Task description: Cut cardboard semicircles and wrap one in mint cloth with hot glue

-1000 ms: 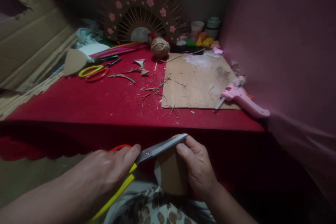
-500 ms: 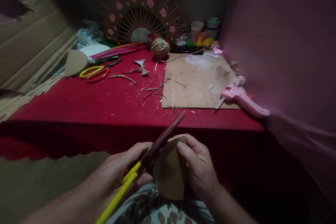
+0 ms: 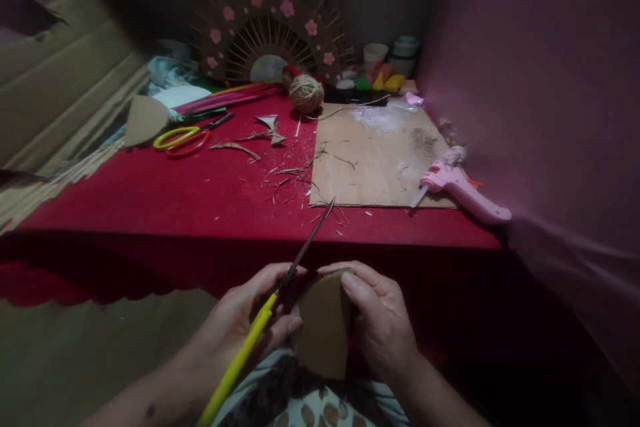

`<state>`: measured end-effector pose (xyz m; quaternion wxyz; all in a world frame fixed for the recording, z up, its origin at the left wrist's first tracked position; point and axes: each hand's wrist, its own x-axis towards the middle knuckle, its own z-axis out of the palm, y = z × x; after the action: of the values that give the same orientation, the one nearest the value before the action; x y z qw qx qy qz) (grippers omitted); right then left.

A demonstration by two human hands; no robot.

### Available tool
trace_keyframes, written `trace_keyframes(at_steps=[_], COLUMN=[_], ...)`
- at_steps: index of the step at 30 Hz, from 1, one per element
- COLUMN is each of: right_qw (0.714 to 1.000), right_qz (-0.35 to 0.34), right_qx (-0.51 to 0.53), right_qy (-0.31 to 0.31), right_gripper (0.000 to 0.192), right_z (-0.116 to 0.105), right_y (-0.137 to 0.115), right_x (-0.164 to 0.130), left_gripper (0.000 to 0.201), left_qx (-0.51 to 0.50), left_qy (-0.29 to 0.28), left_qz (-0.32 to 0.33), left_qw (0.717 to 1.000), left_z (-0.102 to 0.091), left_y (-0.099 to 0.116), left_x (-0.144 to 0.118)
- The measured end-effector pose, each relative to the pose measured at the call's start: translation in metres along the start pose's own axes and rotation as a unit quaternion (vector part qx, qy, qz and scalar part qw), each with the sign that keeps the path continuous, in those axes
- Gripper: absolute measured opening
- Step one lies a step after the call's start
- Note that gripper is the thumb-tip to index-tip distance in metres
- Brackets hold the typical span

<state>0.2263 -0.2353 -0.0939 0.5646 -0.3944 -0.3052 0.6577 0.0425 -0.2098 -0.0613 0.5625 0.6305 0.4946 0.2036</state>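
Observation:
My left hand (image 3: 237, 313) is closed around a pair of yellow-handled scissors (image 3: 243, 350). Their dark blades point up and away, over the table's front edge, and look closed. In my right hand (image 3: 384, 317) a curved-edged piece of brown cardboard (image 3: 324, 330) is pinched along its right side, thumb on the face and fingers behind. The left thumb reaches the cardboard's left edge; whether it presses on it I cannot tell. Both hands are above my lap, in front of the table. The fingers behind the scissors and cardboard are partly hidden.
On the red-covered table (image 3: 150, 203) lie cardboard scraps (image 3: 270, 130), other scissors (image 3: 183, 140), a twine ball (image 3: 306, 93) and a wooden board (image 3: 370, 153). A pink glue gun (image 3: 465, 190) rests at the board's right. A flowered fan (image 3: 287, 8) stands at the back.
The scissors have swung slightly left and turned edge-on, and their blades have come together. The cardboard has stayed in my right hand, lowered a little.

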Motion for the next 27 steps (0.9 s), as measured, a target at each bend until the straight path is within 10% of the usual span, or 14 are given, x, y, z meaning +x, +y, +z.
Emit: trace_keyframes(at_steps=[27], right_qw=[0.998], right_qz=[-0.004], right_qx=[-0.052], right_qy=[-0.027], right_gripper=[0.028], right_z=[-0.0047], right_y=[0.0075], right_x=[-0.0009], left_gripper=[0.033], left_qx=[0.080], left_qy=[-0.013], left_qz=[0.051], left_qw=[0.995], left_z=[-0.0008], left_y=[-0.0077], left_x=[0.0000])
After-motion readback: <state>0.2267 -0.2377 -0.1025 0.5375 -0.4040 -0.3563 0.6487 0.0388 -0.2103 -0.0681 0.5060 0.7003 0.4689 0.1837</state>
